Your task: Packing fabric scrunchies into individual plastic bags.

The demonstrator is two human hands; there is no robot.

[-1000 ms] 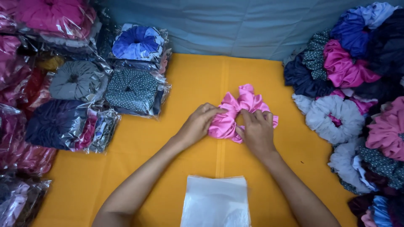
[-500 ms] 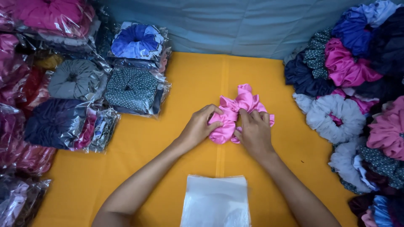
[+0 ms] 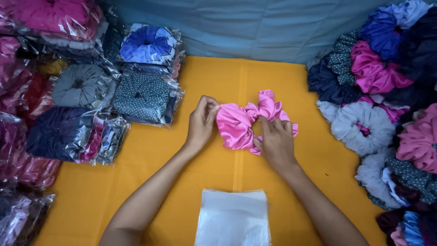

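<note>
A pink satin scrunchie (image 3: 241,122) lies on the orange cloth (image 3: 150,182) in the middle of the head view. My left hand (image 3: 201,122) pinches its left edge between thumb and fingers. My right hand (image 3: 275,142) grips its right side, fingers curled into the fabric near the centre hole. The scrunchie is spread out wide between the two hands. A clear plastic bag (image 3: 233,218) lies flat near the front edge, below my hands.
Bagged scrunchies (image 3: 144,95) in blue, grey, dotted and magenta are stacked at the left. A loose heap of scrunchies (image 3: 364,125) in white, pink, navy and dotted fabric fills the right side. A blue-grey cloth (image 3: 255,27) hangs at the back.
The scrunchie was bunched up between both hands; now it is pulled wider, with my left hand moved to its left edge and my right hand lower on the right side.
</note>
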